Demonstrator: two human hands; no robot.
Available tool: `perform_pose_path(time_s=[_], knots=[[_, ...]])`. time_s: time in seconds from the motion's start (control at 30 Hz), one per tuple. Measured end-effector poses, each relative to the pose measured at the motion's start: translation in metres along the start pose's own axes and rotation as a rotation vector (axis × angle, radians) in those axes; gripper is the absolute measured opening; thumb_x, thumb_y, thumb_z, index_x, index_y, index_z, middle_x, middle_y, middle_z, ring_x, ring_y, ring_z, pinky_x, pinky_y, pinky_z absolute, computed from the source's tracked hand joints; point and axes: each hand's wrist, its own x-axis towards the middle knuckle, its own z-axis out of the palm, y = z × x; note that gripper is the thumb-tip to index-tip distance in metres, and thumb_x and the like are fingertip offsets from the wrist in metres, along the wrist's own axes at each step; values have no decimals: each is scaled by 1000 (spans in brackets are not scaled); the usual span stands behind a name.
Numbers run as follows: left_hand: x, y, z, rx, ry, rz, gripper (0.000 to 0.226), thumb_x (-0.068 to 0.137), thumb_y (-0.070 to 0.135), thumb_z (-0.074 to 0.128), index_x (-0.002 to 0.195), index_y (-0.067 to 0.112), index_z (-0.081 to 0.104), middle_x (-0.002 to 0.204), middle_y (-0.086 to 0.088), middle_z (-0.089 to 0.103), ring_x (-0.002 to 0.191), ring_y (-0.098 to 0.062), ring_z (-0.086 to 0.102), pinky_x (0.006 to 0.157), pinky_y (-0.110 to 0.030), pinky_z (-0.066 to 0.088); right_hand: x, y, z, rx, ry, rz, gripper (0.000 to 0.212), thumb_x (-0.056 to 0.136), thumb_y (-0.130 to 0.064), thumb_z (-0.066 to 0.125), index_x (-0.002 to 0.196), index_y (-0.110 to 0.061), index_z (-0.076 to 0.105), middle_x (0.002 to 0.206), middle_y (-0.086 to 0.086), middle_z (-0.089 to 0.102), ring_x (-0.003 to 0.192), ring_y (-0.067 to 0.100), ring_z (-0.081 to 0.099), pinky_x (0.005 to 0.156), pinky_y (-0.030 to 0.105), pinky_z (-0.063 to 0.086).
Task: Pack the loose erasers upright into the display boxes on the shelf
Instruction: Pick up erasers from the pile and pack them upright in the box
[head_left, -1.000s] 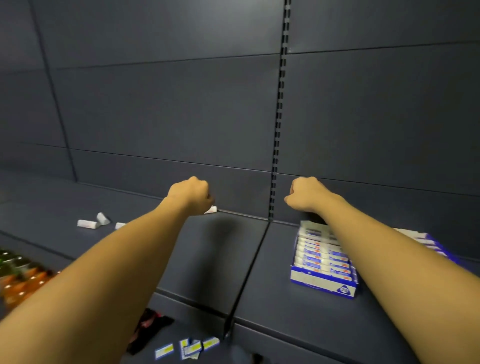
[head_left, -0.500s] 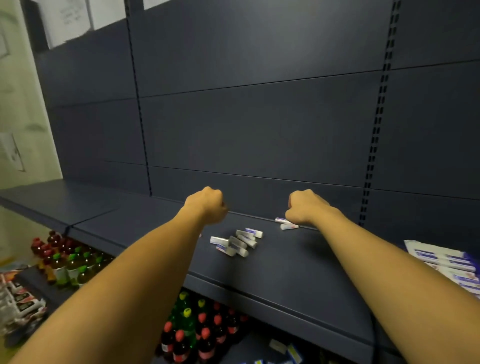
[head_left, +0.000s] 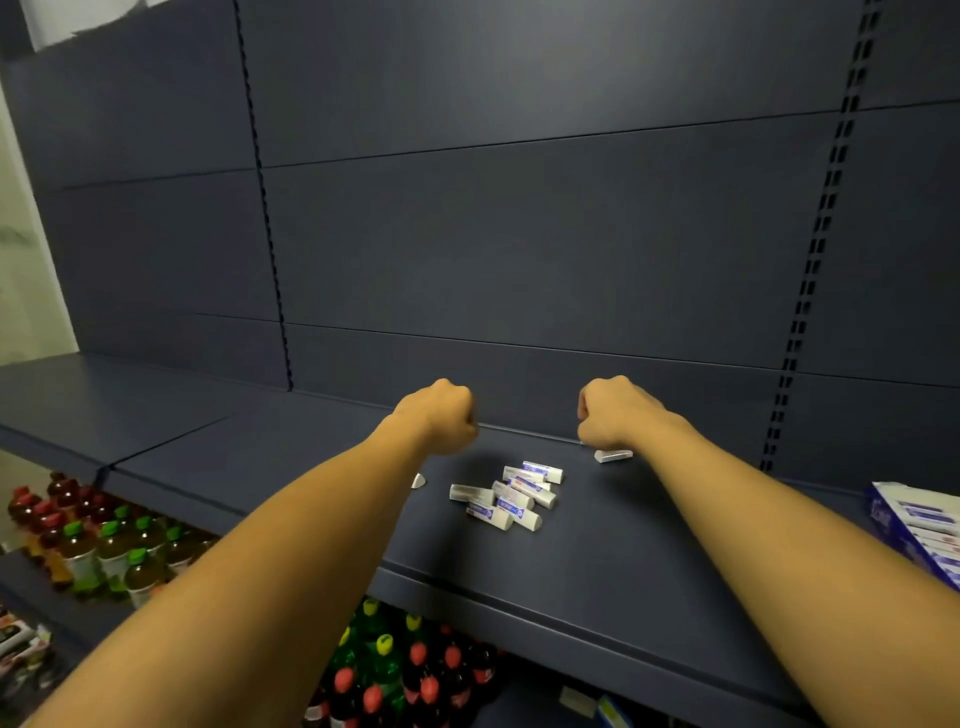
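- Left hand (head_left: 439, 415): curled into a fist above the shelf (head_left: 597, 561); we cannot tell if it holds anything.
- Right hand (head_left: 610, 410): likewise curled, contents hidden, just above one stray eraser (head_left: 613, 455).
- Erasers (head_left: 511, 496): a loose heap lying flat between our hands.
- Display box (head_left: 919, 525): far right, well apart from the heap.
- Handling: we should gather several, align the ends, then carry them over.
- Lettering: blue and red sleeve print, too small to read.

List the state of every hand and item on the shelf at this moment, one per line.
left hand: closed in a fist, above the shelf.
right hand: closed in a fist; contents not visible.
pile of erasers: loose, lying flat on the shelf.
single eraser: lying flat just below the right hand.
display box: at the right edge, partly cut off, holding packed erasers.
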Motion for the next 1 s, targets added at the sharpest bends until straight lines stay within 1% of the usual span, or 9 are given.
perform_pose_path(time_s=[0.07,0.13,0.23,0.4,0.5,0.6,0.73,0.83,1.0], knots=[[10,-4,3,-4,-24,6,19,90,17,55,84,4,67,80,-14,65,69,-29,62,69,-39,57,10,-3,2,16,1,-7,26,79,-9,58,104,-14,66,102,7,66,83,27,67,73,36,59],[23,-9,3,-11,-46,13,19,88,16,55,86,3,68,83,-16,68,68,-28,61,68,-40,58,20,-3,2,22,0,-17,26,80,-9,57,104,-14,67,103,7,65,85,28,67,76,38,59],[42,-14,4,-5,-58,46,20,85,17,57,92,6,72,90,-14,70,78,-30,68,72,-42,59,37,-1,3,18,5,-35,26,82,-10,57,105,-14,67,107,7,64,89,28,65,83,41,59],[64,-1,16,-28,-94,149,20,90,18,59,101,11,74,98,-9,72,86,-27,68,81,-43,60,58,8,14,57,-13,-43,32,84,-9,58,113,-18,68,114,7,64,97,29,64,88,43,58],[73,7,27,-84,-98,226,19,92,20,62,106,15,74,106,-4,72,94,-23,67,87,-40,58,62,17,20,129,20,-32,31,83,-10,58,108,-24,69,114,4,64,99,27,63,88,41,57],[76,16,37,-158,-137,322,15,92,20,64,102,19,76,103,2,74,93,-14,67,88,-32,56,56,28,29,194,60,18,30,81,-10,56,101,-27,70,106,1,66,95,24,64,86,39,58],[81,19,50,-203,-172,446,13,92,23,70,102,21,78,99,8,74,85,-5,61,78,-19,45,43,42,48,304,181,94,27,81,-13,54,90,-33,68,91,-5,71,88,20,67,83,37,58],[86,17,60,-237,-186,486,16,90,26,74,105,21,78,100,7,74,86,-5,60,79,-18,43,32,48,63,354,248,131,25,85,-12,55,93,-30,71,88,-5,70,84,19,66,81,36,58],[92,16,68,-232,-225,556,22,89,26,75,110,18,77,106,4,74,94,-9,64,89,-25,51,24,48,85,356,315,139,26,89,-11,54,88,-30,72,79,-8,67,69,11,61,71,28,54]])
